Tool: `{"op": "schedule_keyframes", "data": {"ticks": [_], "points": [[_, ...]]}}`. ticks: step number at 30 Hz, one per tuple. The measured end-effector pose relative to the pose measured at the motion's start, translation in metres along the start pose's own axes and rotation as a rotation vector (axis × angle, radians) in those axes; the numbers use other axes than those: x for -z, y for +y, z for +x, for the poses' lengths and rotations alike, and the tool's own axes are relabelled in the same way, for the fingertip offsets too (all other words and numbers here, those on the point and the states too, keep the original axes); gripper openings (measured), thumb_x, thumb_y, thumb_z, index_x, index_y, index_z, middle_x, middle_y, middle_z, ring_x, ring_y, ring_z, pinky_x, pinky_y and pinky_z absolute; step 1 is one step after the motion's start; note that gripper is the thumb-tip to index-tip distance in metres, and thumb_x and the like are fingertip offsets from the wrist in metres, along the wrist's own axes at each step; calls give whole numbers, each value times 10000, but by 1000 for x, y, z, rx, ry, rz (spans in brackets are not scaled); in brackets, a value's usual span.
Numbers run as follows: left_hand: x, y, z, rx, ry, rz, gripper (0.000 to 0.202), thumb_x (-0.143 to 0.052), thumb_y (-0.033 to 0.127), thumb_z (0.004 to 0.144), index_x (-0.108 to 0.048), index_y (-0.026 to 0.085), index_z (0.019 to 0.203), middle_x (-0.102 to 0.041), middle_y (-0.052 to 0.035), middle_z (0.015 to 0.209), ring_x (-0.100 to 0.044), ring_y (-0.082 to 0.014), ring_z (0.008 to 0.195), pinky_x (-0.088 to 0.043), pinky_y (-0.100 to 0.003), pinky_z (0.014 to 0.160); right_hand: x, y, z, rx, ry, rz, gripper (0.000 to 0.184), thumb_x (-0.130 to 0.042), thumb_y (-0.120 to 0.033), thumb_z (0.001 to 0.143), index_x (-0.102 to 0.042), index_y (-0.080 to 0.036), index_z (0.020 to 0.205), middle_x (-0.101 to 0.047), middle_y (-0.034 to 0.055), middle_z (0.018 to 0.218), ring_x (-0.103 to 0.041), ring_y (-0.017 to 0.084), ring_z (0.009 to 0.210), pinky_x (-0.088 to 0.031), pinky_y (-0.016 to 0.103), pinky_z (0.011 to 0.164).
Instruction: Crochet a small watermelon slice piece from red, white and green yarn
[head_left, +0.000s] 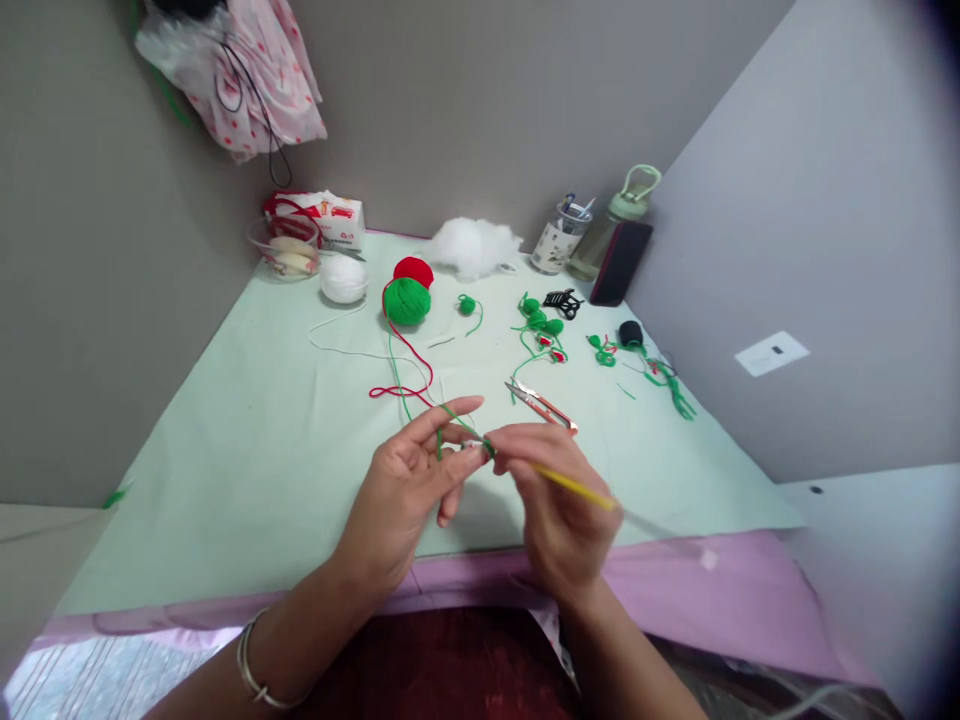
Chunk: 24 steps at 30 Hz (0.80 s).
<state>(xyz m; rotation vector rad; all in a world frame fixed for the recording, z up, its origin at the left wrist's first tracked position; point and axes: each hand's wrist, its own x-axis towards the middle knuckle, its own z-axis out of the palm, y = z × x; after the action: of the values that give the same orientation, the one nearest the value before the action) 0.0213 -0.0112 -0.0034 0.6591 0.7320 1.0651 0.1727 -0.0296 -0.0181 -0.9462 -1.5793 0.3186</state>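
Note:
My left hand [420, 465] pinches a small crocheted piece [477, 447] in green and white between thumb and fingers. Green yarn runs over its raised index finger. My right hand [566, 490] grips a yellow crochet hook [574, 485], its tip at the crocheted piece. The hook's tip and much of the piece are hidden by the fingers. Strands lead back across the table to a green yarn ball [408, 302], a red yarn ball [414, 271] and a white yarn ball [343, 279]. Just beyond my right hand lie orange-handled thread snips [544, 405].
White stuffing [474, 248] lies at the back wall. Small green crocheted pieces [536, 320] sit right of centre. A pen cup [557, 243], green bottle [611, 235] and leaning phone [621, 263] stand back right. A plastic bowl [259, 237] and tissue pack [341, 220] are back left.

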Motion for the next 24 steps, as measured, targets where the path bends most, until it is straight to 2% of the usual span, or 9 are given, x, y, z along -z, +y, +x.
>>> {"op": "schedule_keyframes", "data": {"ticks": [3,4,6,8,10,15,19,24], "points": [[3,3,4,99,-24,-100,431,-889,258,809,-776,189,1219,-521,88,600,-339,7,407,-268,-115,394,4,0,-4,146,-44,-209,359,-661,-79,967,-774,-306,1221,-782,75,1136,-742,213,986,-628,356,794],[4,4,5,147,-48,-140,412,-881,250,816,-781,165,1207,-449,108,539,-285,5,403,-247,-114,391,6,1,-4,130,-30,-194,338,-655,-89,973,-779,-301,1206,-788,75,1116,-743,215,967,-629,364,792],[7,7,7,196,-72,-188,346,-869,214,817,-799,134,1147,-372,126,499,-224,3,409,-230,-113,392,9,3,-2,-5,42,-25,274,-617,-124,1006,-788,-283,1149,-792,56,995,-730,194,843,-621,358,741],[8,7,7,154,-54,-187,318,-865,184,811,-806,146,1122,-414,114,537,-255,7,416,-249,-113,401,10,5,1,-169,101,201,235,-582,-173,1036,-790,-270,1087,-772,32,896,-683,161,715,-595,335,676],[7,5,5,91,-46,-129,344,-868,191,811,-802,186,1148,-513,86,625,-344,8,427,-285,-120,411,8,7,3,-263,86,335,210,-588,-222,1043,-794,-259,1043,-763,32,890,-656,147,686,-573,317,645],[3,1,0,4,-54,47,317,-846,268,864,-802,244,1178,-662,21,842,-497,-10,490,-395,-150,467,4,6,3,-313,29,347,167,-639,-268,1024,-805,-254,1028,-795,44,939,-679,150,739,-569,299,661],[6,2,-1,-10,-62,80,289,-838,289,873,-812,257,1159,-651,20,883,-505,-12,494,-422,-169,477,6,5,6,-390,48,452,214,-600,-329,1047,-769,-220,972,-792,49,899,-686,148,679,-590,304,647],[8,6,-2,5,-40,106,342,-866,274,836,-805,273,1172,-623,32,887,-502,-13,483,-417,-167,447,11,2,6,-363,14,457,246,-518,-289,1086,-739,-225,999,-803,40,929,-717,141,686,-614,307,682]]}}
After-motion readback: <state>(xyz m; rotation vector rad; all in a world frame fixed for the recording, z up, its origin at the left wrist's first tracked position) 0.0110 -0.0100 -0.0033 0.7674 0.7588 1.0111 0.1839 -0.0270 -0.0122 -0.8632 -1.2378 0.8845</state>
